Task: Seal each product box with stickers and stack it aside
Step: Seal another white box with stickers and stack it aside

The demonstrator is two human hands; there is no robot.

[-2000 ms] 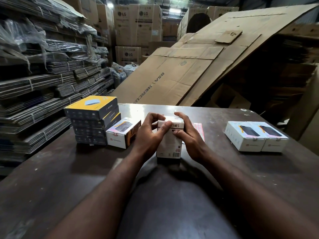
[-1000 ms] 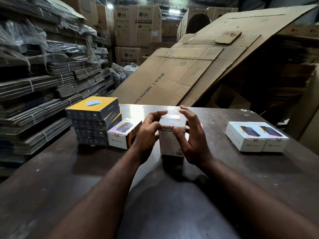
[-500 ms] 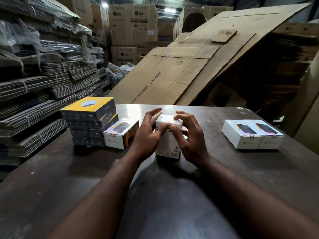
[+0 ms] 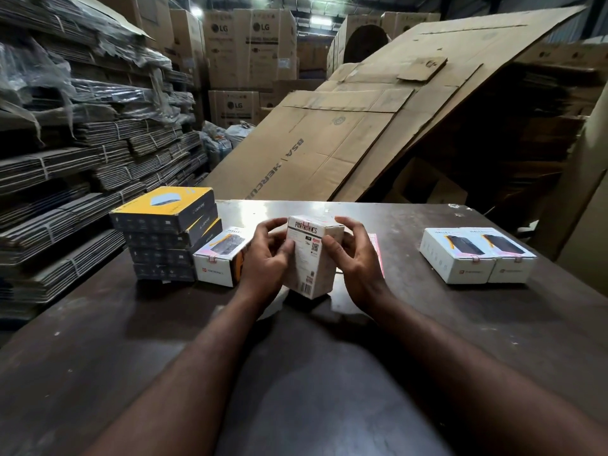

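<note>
A white product box [image 4: 311, 258] stands upright and slightly tilted at the middle of the dark table [image 4: 131, 324], its lower end near the tabletop. My left hand [image 4: 268, 255] grips its left side with curled fingers. My right hand [image 4: 353, 258] holds its right side, thumb on the front face. A small sticker shows at the box's top front edge. Behind my right hand lies a pink-edged sticker sheet [image 4: 376, 248], mostly hidden. One white box [image 4: 222, 258] with a sticker lies to the left. Two white boxes [image 4: 477, 255] with stickers lie side by side on the right.
A stack of several yellow-and-grey flat boxes [image 4: 167, 232] stands at the table's left. Bundled flattened cartons [image 4: 65, 179] fill the left wall. A large flattened cardboard sheet [image 4: 345, 126] leans behind the table's far edge. Tall cartons stand at the back.
Both hands have shifted from the box's top edge down to its sides. The box has turned and tilted, its printed front and barcode now facing me.
</note>
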